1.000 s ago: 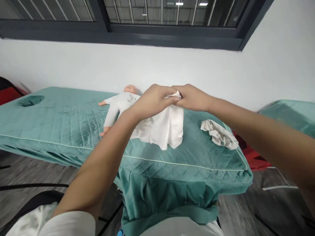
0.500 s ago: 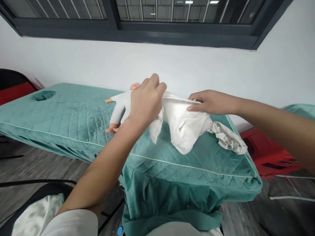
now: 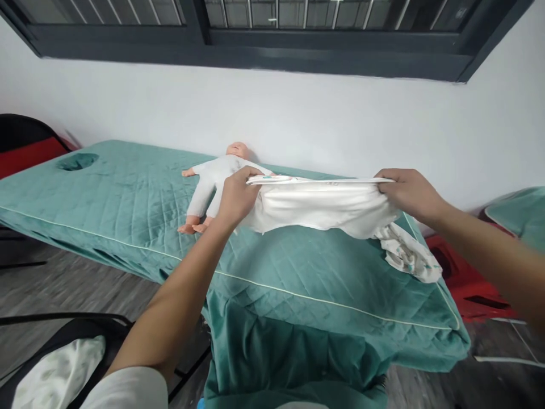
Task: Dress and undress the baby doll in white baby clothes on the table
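Note:
A white cloth garment (image 3: 319,204) is stretched sideways above the green bed cover, its upper edge pulled nearly straight. My left hand (image 3: 239,194) is closed on one end of that edge, and my right hand (image 3: 406,192) grips the other end. The rest of the garment hangs down in folds; its exact kind I cannot make out. Just beyond my left hand, a baby doll (image 3: 217,176) in a pale suit lies on its back, partly covered by that hand. Below my right hand rests a crumpled white printed cloth (image 3: 407,253).
A quilted green bed (image 3: 128,193) with a round hole at its left end stands against the white wall. Red chairs (image 3: 462,278) stand at the right. At lower left, a printed cloth (image 3: 59,369) lies on a black chair. A barred window is above.
My hands have moved apart, pulling the garment from a bunched, drooping shape into a wide stretch. My left hand came lower and now shows more of the doll.

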Action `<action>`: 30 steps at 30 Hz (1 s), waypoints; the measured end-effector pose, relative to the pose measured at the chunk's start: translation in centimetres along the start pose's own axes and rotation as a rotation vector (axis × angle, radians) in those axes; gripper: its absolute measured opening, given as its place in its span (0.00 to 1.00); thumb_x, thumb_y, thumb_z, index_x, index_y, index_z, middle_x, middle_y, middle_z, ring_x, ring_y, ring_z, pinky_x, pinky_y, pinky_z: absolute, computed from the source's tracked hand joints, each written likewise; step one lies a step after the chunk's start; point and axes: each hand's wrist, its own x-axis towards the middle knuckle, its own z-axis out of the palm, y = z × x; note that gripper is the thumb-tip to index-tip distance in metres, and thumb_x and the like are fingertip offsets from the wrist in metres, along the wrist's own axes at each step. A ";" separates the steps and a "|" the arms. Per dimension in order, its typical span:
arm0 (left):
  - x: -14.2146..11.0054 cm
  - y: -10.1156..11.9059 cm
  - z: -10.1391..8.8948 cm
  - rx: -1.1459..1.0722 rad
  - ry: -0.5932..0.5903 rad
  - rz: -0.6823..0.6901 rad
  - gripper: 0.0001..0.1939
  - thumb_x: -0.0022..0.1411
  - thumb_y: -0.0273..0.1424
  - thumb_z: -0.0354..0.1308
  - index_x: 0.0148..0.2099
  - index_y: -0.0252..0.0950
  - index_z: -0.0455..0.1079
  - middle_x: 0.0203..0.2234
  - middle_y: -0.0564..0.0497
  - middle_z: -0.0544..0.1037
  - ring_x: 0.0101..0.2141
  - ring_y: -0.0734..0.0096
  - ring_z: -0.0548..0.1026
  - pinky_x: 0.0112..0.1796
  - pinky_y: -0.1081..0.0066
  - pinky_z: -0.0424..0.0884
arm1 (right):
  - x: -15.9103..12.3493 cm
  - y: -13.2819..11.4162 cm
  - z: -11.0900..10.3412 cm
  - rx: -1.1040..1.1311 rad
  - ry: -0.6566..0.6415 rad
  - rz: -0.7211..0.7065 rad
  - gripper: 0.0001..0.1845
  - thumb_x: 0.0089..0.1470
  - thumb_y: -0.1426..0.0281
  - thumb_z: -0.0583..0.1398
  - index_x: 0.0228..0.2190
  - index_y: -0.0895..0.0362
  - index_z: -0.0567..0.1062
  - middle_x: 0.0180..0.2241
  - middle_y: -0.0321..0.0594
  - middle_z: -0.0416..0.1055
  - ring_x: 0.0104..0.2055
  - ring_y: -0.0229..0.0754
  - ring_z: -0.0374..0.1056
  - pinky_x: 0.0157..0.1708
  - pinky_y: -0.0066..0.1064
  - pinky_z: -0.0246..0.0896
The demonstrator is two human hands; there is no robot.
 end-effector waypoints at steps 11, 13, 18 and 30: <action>-2.6 -4.8 9.3 0.779 -0.141 0.016 0.21 0.61 0.19 0.45 0.52 0.34 0.71 0.53 0.34 0.72 0.53 0.45 0.69 0.48 0.53 0.68 | 3.0 3.8 12.6 -0.541 -0.093 -0.060 0.22 0.56 0.77 0.49 0.49 0.60 0.73 0.52 0.54 0.71 0.52 0.54 0.66 0.48 0.41 0.60; -4.4 -4.3 11.8 0.748 -0.193 0.124 0.21 0.63 0.20 0.44 0.54 0.34 0.69 0.56 0.35 0.69 0.56 0.48 0.67 0.52 0.53 0.66 | 1.7 2.5 16.1 -0.617 -0.102 -0.180 0.22 0.57 0.79 0.47 0.50 0.62 0.71 0.54 0.57 0.68 0.55 0.56 0.63 0.51 0.43 0.58; -6.9 -4.6 15.6 0.620 -0.447 0.125 0.18 0.66 0.21 0.43 0.52 0.30 0.70 0.53 0.37 0.72 0.55 0.56 0.69 0.56 0.60 0.65 | -1.0 0.6 21.3 -0.571 -0.211 -0.142 0.20 0.64 0.74 0.44 0.49 0.66 0.70 0.52 0.62 0.68 0.55 0.56 0.64 0.53 0.42 0.58; -3.5 -7.0 17.8 0.575 -0.374 -0.161 0.29 0.70 0.33 0.43 0.69 0.27 0.54 0.67 0.32 0.56 0.67 0.48 0.55 0.63 0.50 0.57 | 2.7 1.0 24.0 -0.326 0.005 0.244 0.34 0.63 0.66 0.47 0.66 0.69 0.49 0.66 0.70 0.46 0.69 0.66 0.44 0.62 0.55 0.46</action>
